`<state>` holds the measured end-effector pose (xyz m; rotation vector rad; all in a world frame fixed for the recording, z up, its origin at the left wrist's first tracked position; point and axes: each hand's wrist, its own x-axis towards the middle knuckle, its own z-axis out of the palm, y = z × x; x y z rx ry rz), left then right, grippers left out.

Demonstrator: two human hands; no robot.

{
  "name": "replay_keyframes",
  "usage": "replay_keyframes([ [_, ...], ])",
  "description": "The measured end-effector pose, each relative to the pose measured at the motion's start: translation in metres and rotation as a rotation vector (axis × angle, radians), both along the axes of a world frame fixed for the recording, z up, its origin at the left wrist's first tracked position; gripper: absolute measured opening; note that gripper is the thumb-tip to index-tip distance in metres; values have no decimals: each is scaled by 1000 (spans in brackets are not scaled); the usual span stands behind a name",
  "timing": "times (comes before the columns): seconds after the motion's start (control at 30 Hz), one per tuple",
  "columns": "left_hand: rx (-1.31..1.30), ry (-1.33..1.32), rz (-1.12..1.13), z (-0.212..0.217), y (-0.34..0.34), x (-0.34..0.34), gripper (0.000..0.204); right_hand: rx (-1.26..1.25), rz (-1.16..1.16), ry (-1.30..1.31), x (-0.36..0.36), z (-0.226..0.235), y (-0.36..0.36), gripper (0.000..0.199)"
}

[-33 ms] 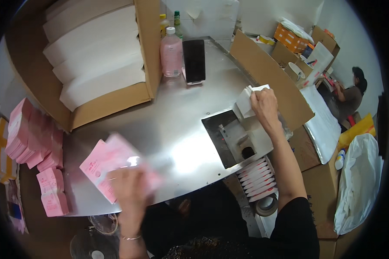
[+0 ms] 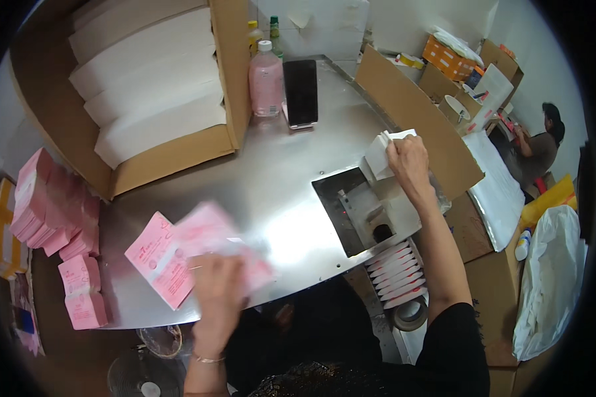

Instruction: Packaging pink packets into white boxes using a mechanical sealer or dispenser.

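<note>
My left hand [image 2: 215, 284] is closed on a pink printed packet [image 2: 228, 241], smeared by motion, just above the metal table. Under and left of it lies another pink printed packet [image 2: 155, 255], flat on the tabletop. On the right, my right hand [image 2: 408, 159] has its fingers curled round the top of a white paper stack [image 2: 377, 157], beside the table's rectangular opening. Inside that opening sits a metal device [image 2: 365, 212] with a dark round hole and a small red light.
Bundled pink packets [image 2: 83, 291] line the table's left edge. A cardboard box [image 2: 172, 159] holding white stacks stands behind. A phone [image 2: 300, 92] and a pink bottle [image 2: 266, 83] stand at the back. A cardboard flap [image 2: 417, 119] rises at right. Another person [image 2: 536, 145] sits far right.
My left hand has moved a little to the right with the blurred pink packet, baring more of the packet lying on the table. My right hand keeps its grip at the white stack.
</note>
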<state>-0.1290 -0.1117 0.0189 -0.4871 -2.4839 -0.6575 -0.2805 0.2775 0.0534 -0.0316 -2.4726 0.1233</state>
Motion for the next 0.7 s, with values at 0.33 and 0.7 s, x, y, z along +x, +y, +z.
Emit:
replay_keyframes([
  [0.33, 40, -90, -295, -25, 62, -15, 21, -120, 264, 203, 30, -23, -29, 36],
  [0.7, -78, -104, 15, -27, 75, -16, 85, 9, 779, -396, 87, -35, -185, 15],
])
